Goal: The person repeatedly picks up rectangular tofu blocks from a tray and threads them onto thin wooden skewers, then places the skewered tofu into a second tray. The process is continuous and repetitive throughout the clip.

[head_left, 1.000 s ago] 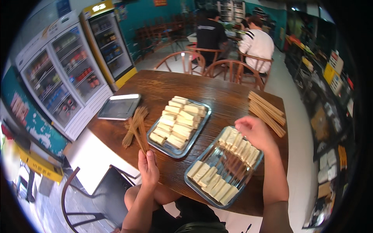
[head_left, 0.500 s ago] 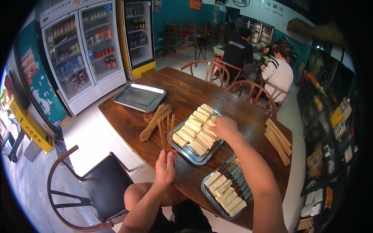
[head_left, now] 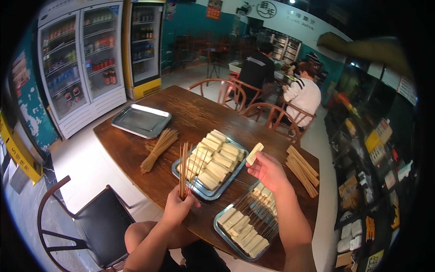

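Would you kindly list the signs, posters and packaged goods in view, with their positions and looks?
Round wall sign: back wall, white with dark marks.
Poster: teal wall, rectangular, orange-red.
Bottles: glass-door fridges on the left, red and dark.
Packaged goods: right-hand shelves, yellow and white.

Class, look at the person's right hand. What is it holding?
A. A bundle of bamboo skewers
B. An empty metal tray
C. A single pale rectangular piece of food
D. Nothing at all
C: the right hand pinches one pale rectangular piece raised above the wooden table, while the skewers are gripped upright in the left hand.
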The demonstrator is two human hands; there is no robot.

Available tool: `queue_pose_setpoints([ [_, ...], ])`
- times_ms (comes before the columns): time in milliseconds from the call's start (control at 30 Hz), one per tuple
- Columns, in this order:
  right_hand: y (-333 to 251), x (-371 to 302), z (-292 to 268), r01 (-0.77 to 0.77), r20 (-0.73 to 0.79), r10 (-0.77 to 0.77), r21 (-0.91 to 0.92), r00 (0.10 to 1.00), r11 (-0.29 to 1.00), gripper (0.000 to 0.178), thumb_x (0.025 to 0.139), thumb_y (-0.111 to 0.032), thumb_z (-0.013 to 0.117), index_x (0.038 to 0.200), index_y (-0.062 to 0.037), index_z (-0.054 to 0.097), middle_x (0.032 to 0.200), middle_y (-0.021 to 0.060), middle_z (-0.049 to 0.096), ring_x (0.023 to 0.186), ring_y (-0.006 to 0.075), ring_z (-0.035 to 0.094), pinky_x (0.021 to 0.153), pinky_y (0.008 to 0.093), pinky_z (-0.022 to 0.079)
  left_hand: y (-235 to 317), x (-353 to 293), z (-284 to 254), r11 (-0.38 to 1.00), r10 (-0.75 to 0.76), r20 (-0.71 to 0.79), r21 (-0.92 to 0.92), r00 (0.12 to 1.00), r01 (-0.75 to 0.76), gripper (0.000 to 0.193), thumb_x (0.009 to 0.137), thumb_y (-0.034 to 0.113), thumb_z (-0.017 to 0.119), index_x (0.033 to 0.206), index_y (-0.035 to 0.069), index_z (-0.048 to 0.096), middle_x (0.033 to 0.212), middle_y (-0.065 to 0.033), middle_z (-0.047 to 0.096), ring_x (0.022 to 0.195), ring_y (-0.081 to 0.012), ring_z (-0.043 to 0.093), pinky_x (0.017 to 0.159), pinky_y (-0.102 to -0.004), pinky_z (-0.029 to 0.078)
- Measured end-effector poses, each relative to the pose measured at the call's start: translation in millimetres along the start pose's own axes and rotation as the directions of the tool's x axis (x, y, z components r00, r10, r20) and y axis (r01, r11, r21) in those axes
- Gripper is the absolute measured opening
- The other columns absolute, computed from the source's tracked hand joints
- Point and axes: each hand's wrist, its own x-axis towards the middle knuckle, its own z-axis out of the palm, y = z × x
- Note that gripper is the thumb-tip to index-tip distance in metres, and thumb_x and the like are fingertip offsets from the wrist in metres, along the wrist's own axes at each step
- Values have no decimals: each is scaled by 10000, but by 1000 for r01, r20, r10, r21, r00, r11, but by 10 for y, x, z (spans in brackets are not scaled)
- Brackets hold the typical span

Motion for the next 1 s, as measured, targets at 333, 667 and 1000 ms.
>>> queue_pose_setpoints([
  [333,51,-752,-279,174,-104,-160,138,982,975,284,1012,-270,612,1182,-43,611,1113,97,678,1035,212,650,909,372,530,440,-510,802,971,-188,353,205,916,121,160,1004,94,525,1152,40,502,796,-77,694,613,-60,506,575,-191,396],
  [667,-24,-737,-268,188,-60,-180,188,982,964,252,1007,-252,623,1137,-36,622,1056,96,692,987,191,653,893,352,540,365,-508,840,975,-123,307,213,944,58,152,999,57,520,1144,15,499,799,-92,670,696,-123,630,610,-222,472],
  [1000,2,-733,-210,172,-51,-166,181,985,968,259,1004,-233,627,1149,-18,620,1060,101,699,971,199,672,865,343,554,458,-532,849,973,-163,296,205,941,104,142,1006,71,532,1134,16,503,800,-100,669,723,-138,642,628,-219,461],
])
